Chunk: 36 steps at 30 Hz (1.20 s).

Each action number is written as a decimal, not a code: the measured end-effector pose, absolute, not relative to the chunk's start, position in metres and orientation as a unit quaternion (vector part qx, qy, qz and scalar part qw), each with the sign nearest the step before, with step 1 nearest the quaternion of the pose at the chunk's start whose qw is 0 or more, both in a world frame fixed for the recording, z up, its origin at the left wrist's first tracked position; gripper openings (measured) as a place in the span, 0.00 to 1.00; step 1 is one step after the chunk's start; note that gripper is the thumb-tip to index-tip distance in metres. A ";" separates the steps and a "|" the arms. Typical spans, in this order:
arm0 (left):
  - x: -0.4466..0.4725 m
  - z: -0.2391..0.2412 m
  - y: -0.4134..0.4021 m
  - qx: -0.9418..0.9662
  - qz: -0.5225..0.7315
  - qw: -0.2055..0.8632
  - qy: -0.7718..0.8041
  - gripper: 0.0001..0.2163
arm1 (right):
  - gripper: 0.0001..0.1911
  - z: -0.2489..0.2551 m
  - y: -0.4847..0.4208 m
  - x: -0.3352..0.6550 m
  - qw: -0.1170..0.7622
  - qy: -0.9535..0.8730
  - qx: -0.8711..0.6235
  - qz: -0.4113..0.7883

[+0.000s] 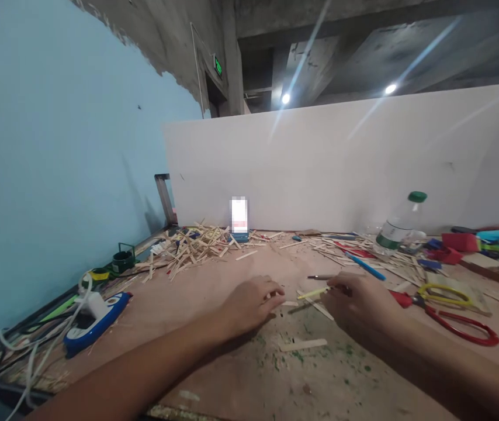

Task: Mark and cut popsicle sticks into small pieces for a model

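My right hand (357, 298) is closed in a pinch on one end of a thin yellow stick (311, 293), whose free end points left. Across a small gap, my left hand (253, 301) rests low over the table, fingers loosely bent and thumb apart, with nothing visible between them. A short wood piece (291, 303) lies by its fingertips. Just beyond the right hand is a slim knife-like tool (319, 277), partly hidden by that hand. Another flat wood strip (304, 345) lies nearer to me, among green specks.
Wood sticks (197, 248) are heaped at the back. At right are red-and-yellow-handled scissors (455, 316), a blue pen (364, 266) and a bottle (401, 225). A blue-and-white power strip (98, 324) with cables sits at left. A white partition (319, 169) stands behind.
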<state>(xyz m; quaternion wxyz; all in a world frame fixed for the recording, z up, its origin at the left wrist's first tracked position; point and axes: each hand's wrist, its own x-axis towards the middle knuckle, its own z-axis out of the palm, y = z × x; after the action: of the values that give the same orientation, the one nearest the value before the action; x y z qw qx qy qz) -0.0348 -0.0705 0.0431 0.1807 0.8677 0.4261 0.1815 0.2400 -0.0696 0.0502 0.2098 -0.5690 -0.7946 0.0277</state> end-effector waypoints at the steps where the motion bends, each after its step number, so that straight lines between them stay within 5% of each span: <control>1: -0.033 0.046 -0.074 0.867 0.189 0.196 0.418 0.15 | 0.15 0.050 -0.072 0.239 0.204 -0.808 -0.553 0.016; 9: -0.025 0.043 -0.093 0.870 0.148 0.238 0.407 0.13 | 0.17 0.037 -0.079 0.233 0.148 -0.848 -0.507 0.042; 22: -0.026 0.048 -0.086 0.863 0.088 0.085 0.490 0.17 | 0.28 0.037 -0.084 0.232 0.207 -0.855 -0.467 0.092; 36: -0.053 0.052 -0.053 0.798 0.020 0.006 0.602 0.18 | 0.18 0.041 -0.065 0.246 0.267 -0.810 -0.516 0.085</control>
<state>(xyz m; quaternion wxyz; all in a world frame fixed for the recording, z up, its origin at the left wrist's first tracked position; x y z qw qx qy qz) -0.0527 -0.0527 0.0517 0.0059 0.7984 0.6018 0.0203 0.2456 -0.0649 0.0411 0.2674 -0.5156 -0.8096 0.0846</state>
